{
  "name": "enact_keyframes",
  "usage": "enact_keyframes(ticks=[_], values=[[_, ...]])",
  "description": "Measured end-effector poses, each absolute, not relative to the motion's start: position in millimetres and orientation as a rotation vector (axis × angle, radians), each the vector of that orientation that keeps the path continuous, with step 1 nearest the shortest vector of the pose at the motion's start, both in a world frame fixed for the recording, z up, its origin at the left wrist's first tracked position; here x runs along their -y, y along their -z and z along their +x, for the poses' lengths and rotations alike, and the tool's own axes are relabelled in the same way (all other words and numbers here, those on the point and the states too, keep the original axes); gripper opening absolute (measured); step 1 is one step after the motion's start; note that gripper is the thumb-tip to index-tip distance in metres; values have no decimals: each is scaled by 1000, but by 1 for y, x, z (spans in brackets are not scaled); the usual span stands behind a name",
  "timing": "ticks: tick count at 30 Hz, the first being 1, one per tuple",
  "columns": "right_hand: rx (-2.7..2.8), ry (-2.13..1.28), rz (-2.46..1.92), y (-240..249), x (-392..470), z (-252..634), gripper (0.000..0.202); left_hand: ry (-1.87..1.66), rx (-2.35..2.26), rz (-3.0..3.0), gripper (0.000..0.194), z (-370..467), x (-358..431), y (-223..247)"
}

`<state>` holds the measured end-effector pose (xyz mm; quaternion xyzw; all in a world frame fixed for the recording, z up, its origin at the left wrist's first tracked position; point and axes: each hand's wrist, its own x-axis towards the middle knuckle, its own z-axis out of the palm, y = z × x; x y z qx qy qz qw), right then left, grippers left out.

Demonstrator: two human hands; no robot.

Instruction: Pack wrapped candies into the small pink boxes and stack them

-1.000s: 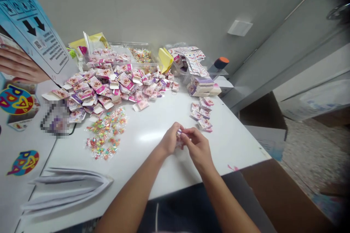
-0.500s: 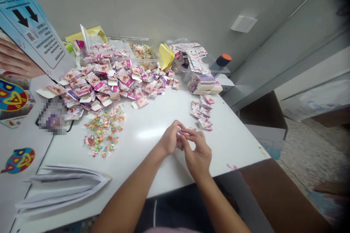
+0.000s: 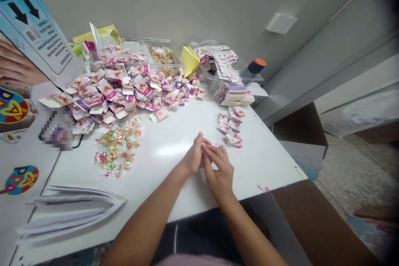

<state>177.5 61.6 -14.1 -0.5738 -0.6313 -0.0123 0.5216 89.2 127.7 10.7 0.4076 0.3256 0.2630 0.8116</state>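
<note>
My left hand point(image 3: 193, 157) and my right hand point(image 3: 220, 171) meet over the front middle of the white table point(image 3: 162, 174). Between them is a small printed carton, nearly all hidden by my closed fingers. My right thumb and fingertips press against it, while my left hand wraps its other side. Just beyond my right hand stands a group of small pink and purple cartons point(image 3: 233, 126). To the left lie clear packets of colourful small pieces point(image 3: 117, 145), spread in a patch. Behind them is a large heap of similar cartons point(image 3: 107, 88), several with flaps open.
Clear plastic trays hold more colourful packets point(image 3: 162, 55) and printed sheets point(image 3: 222, 60) at the back. An orange-topped dark cylinder point(image 3: 254, 67) stands at right. Folded white papers point(image 3: 71, 212) lie front left, near a blurred-out item point(image 3: 57, 129). Cardboard boxes point(image 3: 299, 149) stand beyond the right edge.
My right hand has shifted slightly left, and its fingers are drawn closer against my left hand. The carton between them shows less than before. The view has tilted slightly.
</note>
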Motion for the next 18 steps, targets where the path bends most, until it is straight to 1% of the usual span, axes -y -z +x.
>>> enact_keyframes(ticks=[2,5,10,13,18], values=[[1508,26,-1384,16,-62,174,31,-569,-718,867,54,89,-129,-12],[1485,-81,-1416,13,-64,172,24,-578,-741,873,57,88,-130,-11],[1390,-379,-1541,9,-70,183,18,-586,-826,904,65,92,-133,1],[1189,-441,-1669,15,-72,201,25,-630,-902,980,69,95,-137,13],[951,-245,-1804,36,-60,242,44,-761,-1063,1157,56,90,-145,27]])
